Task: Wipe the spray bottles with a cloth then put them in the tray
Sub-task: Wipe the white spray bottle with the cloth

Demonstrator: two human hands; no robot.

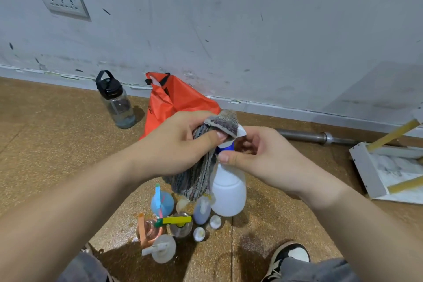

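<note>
Your left hand [180, 144] grips the striped cloth [201, 176], with the thumb pinching it over the head of the white spray bottle [229, 192]. Your right hand [258, 158] curls thumb and fingers round the bottle's blue collar. I cannot tell whether the bottle's base rests on the floor [45, 144] or hangs just above it.

That neck grip is the weak spot. A hard sideways tug from the cloth could slip the bottle free and send it into the cluster of small bottles [174, 222] just beside it, tipping them. The cloth's loose tail hangs near that cluster and could drag one over. Press too firmly on the head and you may fire the trigger, which is hidden under the cloth.

The floor is brown and speckled, with dark patches by your shoe [288, 256] that may be damp. The wall is scuffed and white. From left to right along it are a socket [64, 2], a water bottle [116, 101], an orange bag [178, 98] and a metal bar [315, 136]. What looks like the tray [366, 171] lies at the floor's right edge, well apart from the bottles.
</note>
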